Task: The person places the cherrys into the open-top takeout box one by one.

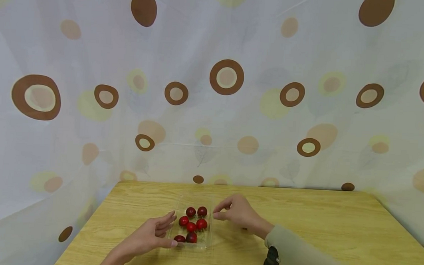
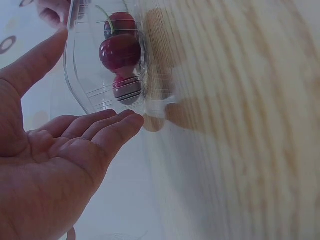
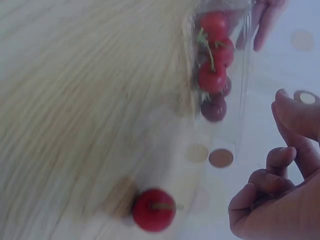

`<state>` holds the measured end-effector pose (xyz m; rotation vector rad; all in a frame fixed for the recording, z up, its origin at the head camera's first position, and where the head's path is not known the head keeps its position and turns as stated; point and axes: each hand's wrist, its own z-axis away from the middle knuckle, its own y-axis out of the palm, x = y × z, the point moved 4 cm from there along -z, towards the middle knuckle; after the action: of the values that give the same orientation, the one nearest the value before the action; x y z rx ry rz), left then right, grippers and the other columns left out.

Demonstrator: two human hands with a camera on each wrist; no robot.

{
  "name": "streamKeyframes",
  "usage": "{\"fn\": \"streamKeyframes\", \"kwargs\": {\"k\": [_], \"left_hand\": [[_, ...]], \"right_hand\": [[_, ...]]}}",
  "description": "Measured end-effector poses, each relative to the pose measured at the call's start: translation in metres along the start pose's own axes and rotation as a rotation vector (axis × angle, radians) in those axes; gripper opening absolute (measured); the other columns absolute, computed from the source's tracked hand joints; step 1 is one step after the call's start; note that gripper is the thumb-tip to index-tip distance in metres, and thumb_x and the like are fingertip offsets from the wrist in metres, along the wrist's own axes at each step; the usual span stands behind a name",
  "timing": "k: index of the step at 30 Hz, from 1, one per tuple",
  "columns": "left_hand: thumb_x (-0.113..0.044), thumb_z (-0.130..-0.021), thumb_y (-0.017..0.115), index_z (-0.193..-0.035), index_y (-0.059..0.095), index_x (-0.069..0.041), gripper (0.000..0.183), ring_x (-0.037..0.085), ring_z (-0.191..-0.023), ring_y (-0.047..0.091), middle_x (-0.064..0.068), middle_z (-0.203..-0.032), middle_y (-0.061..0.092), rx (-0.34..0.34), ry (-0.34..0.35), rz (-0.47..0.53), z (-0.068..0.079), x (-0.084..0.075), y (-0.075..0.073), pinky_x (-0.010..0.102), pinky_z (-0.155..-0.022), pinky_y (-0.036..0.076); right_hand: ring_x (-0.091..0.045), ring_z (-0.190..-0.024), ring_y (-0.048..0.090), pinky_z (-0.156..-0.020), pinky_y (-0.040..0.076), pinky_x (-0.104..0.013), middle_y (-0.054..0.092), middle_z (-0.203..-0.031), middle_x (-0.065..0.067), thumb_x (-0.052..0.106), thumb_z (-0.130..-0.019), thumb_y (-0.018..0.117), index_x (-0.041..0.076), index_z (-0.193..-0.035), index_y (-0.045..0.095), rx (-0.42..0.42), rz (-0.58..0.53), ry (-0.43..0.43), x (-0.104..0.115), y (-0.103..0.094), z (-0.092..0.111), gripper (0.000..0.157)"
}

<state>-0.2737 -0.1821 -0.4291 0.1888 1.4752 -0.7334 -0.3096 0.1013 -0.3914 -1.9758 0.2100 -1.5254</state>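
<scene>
A clear plastic box [image 1: 211, 230] holding several red cherries [image 1: 201, 224] stands on the table. At its left side my left hand [image 1: 148, 234] has its fingers extended, with the thumb tip at the near corner and the other fingertips by the side wall. In the left wrist view, green stems rise from cherries [image 2: 120, 52] behind the box wall. My right hand [image 1: 242, 212] hovers off the box's right wall, thumb and index tips close together, other fingers loosely bent; no object shows between them. A single cherry [image 3: 154, 210] with a stem lies on the table in the right wrist view.
The wood-grain table [image 1: 318, 226] reaches back to a patterned curtain [image 1: 198, 119]. A dark band with a small block [image 1: 272, 261] sits on my right wrist. In the head view the right hand and forearm mostly cover the lone cherry.
</scene>
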Motion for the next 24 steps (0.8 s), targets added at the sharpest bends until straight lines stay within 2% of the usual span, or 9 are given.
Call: {"fn": "streamKeyframes", "kwargs": {"k": [6,9,13,18,20,22,24], "left_hand": [[-0.019,-0.099,0.077,-0.165,0.016,0.006,0.094,0.052,-0.150,0.030,0.033,-0.166,0.023,-0.006,-0.007,-0.011,0.000,0.001,-0.001,0.061,-0.117,0.036],[-0.019,-0.099,0.078,-0.165,0.016,0.006,0.094,0.052,-0.150,0.030,0.033,-0.166,0.023,-0.008,-0.007,-0.016,-0.001,0.001,-0.001,0.061,-0.117,0.036],[-0.019,-0.100,0.077,-0.165,0.016,0.006,0.093,0.052,-0.150,0.030,0.033,-0.166,0.023,-0.009,-0.008,-0.013,0.000,0.001,0.000,0.061,-0.117,0.036],[-0.019,-0.100,0.077,-0.165,0.016,0.006,0.092,0.051,-0.150,0.030,0.033,-0.166,0.023,-0.006,-0.006,-0.013,0.000,0.000,0.000,0.061,-0.117,0.036],[-0.019,-0.100,0.076,-0.165,0.016,0.006,0.092,0.051,-0.150,0.030,0.033,-0.166,0.023,-0.005,-0.006,-0.013,0.000,0.000,0.001,0.061,-0.117,0.036],[-0.019,-0.100,0.076,-0.165,0.016,0.006,0.092,0.051,-0.150,0.030,0.033,-0.166,0.022,-0.005,-0.006,-0.015,0.000,0.000,0.001,0.061,-0.117,0.036],[-0.020,-0.100,0.076,-0.165,0.016,0.006,0.092,0.051,-0.150,0.030,0.033,-0.166,0.022,-0.006,-0.007,-0.016,0.000,0.000,0.001,0.061,-0.117,0.036]], "right_hand": [[-0.019,-0.086,0.058,-0.066,0.044,-0.036,0.075,-0.110,-0.005,0.015,-0.090,0.086,0.010,-0.094,0.085,-0.055,0.057,0.040,-0.015,-0.031,0.015,0.007],[-0.019,-0.078,0.053,-0.062,0.038,-0.035,0.075,-0.105,-0.003,0.016,-0.090,0.086,0.008,-0.095,0.085,-0.065,0.065,0.049,-0.026,-0.042,0.023,0.010],[-0.018,-0.069,0.043,-0.059,0.034,-0.033,0.073,-0.092,-0.004,0.018,-0.090,0.086,0.007,-0.097,0.085,-0.078,0.045,0.110,-0.040,-0.051,0.035,0.013],[-0.018,-0.073,0.046,-0.061,0.037,-0.033,0.075,-0.098,-0.002,0.019,-0.086,0.090,0.007,-0.096,0.086,-0.096,0.030,0.173,-0.053,-0.056,0.048,0.016],[-0.017,-0.070,0.045,-0.060,0.036,-0.031,0.073,-0.090,-0.001,0.019,-0.085,0.091,0.006,-0.096,0.086,-0.096,0.019,0.192,-0.056,-0.055,0.052,0.017],[-0.017,-0.063,0.036,-0.057,0.032,-0.030,0.065,-0.074,0.000,0.018,-0.084,0.092,0.005,-0.095,0.085,-0.096,0.007,0.207,-0.060,-0.054,0.055,0.018],[-0.016,-0.061,0.033,-0.055,0.031,-0.028,0.057,-0.064,0.000,0.018,-0.084,0.092,0.005,-0.095,0.085,-0.101,0.005,0.224,-0.062,-0.053,0.058,0.019]]}}
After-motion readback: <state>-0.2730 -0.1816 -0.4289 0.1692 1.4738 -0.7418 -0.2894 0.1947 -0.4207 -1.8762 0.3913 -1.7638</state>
